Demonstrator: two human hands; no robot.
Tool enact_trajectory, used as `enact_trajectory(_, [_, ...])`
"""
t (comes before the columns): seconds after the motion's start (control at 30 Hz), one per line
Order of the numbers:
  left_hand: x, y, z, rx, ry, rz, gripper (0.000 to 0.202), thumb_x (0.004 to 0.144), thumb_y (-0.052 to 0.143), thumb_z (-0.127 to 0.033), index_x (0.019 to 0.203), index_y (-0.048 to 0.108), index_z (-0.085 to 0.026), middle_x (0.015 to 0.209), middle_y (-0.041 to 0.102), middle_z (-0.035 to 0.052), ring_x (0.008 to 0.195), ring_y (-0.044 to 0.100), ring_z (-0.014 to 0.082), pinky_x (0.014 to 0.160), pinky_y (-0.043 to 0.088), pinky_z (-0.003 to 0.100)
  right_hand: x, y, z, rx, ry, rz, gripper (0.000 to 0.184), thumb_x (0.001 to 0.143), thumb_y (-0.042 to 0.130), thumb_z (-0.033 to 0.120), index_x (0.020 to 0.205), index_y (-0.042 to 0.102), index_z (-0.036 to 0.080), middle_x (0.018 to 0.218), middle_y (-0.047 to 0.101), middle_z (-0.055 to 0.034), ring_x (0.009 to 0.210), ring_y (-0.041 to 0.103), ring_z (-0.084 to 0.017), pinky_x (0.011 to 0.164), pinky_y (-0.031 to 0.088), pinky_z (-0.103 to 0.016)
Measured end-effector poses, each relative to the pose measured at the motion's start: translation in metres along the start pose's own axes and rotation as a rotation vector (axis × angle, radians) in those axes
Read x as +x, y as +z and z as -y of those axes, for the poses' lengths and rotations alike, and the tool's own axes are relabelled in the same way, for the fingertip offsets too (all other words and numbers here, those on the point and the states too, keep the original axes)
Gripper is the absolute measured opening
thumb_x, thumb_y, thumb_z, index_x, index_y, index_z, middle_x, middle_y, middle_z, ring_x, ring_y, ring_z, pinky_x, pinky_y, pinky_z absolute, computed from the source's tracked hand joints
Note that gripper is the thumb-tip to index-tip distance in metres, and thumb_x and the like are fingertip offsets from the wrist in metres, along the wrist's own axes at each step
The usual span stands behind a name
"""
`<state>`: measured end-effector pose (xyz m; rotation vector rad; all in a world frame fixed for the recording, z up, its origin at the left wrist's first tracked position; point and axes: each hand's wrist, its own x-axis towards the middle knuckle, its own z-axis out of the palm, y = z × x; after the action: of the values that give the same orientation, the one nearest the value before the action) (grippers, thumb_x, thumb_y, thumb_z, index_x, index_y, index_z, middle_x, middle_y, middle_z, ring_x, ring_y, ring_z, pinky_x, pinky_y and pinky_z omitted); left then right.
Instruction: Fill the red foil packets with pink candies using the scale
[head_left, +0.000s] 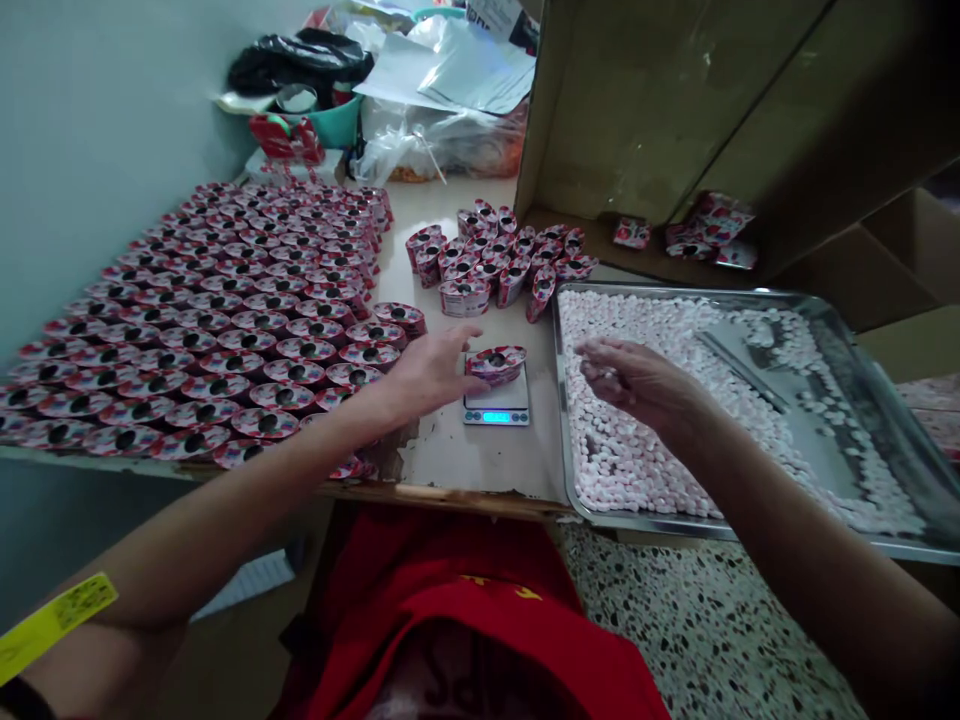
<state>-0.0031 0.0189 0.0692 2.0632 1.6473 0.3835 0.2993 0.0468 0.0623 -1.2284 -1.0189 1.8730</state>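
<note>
A small red-and-white printed packet [496, 366] with an open oval top stands on a digital scale [495, 408] with a lit blue display. My left hand [433, 368] is at the packet's left side, thumb and fingers apart; whether the thumb touches it I cannot tell. Over the left part of a metal tray [564, 440], my right hand [626, 375] is closed around a few small white candies [609, 384]. Many more such white pieces with a pinkish tint cover the tray beneath it.
Rows of standing open packets [247, 340] fill the table's left side. Behind the scale is a loose cluster of packets [487, 265]. A flat metal scraper [742, 370] lies in the tray. A large cardboard box [622, 110] rises behind, with closed-looking packs [709, 225] inside.
</note>
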Motion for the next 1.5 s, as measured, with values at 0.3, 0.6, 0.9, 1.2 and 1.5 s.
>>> enact_trajectory(0.3, [-0.015,0.061,0.003,-0.309,-0.188,-0.322,0.067,0.072,0.091,-0.024,0.133,0.062,-0.022,0.127,0.072,0.0103,0.116,0.067,0.0295,0.101,0.054,0.045,0.034,0.057,0.022,-0.061,0.015,0.157,0.031,0.076,0.089,0.027,0.090,0.066,0.013,0.068,0.061,0.0017,0.048,0.037,-0.003,0.041,0.022,-0.014])
enact_trajectory(0.6, [0.024,0.014,-0.017,-0.004,0.031,-0.219,0.023,0.097,0.068,-0.028,0.117,0.071,-0.020,0.120,0.074,0.0110,0.109,0.069,0.0274,0.094,0.054,0.038,0.021,0.009,0.032,0.075,-0.036,-0.109,0.013,0.076,0.076,0.019,0.083,0.065,0.017,0.074,0.063,-0.0025,0.052,0.038,-0.007,0.040,0.029,-0.015])
enact_trajectory(0.9, [0.089,-0.112,0.116,0.189,-0.115,-0.078,0.042,0.082,0.069,-0.029,0.124,0.068,-0.020,0.101,0.074,0.0055,0.093,0.068,0.0259,0.086,0.051,0.035,0.054,0.025,0.020,-0.113,-0.098,0.035,0.040,0.073,0.084,0.053,0.078,0.067,0.017,0.058,0.042,0.0065,0.049,0.024,-0.007,0.043,0.014,-0.019])
enact_trajectory(1.2, [0.096,-0.083,0.152,0.092,0.077,0.121,0.046,0.093,0.057,-0.045,0.133,0.068,-0.023,0.124,0.074,0.0077,0.113,0.068,0.0227,0.105,0.050,0.034,0.148,0.121,0.024,-1.221,-0.481,-0.079,0.025,0.098,0.057,0.019,0.107,0.080,0.015,0.091,0.078,-0.0083,0.085,0.072,-0.020,0.076,0.049,-0.027])
enact_trajectory(1.5, [0.063,-0.018,0.094,0.444,-0.104,-0.138,0.043,0.101,0.051,-0.036,0.141,0.054,-0.020,0.161,0.043,0.0236,0.154,0.032,0.0440,0.119,0.025,0.078,0.152,0.151,0.018,-1.844,-0.439,-0.101,0.040,0.102,0.038,0.004,0.125,0.069,0.011,0.121,0.075,-0.0238,0.108,0.076,-0.029,0.083,0.055,-0.033])
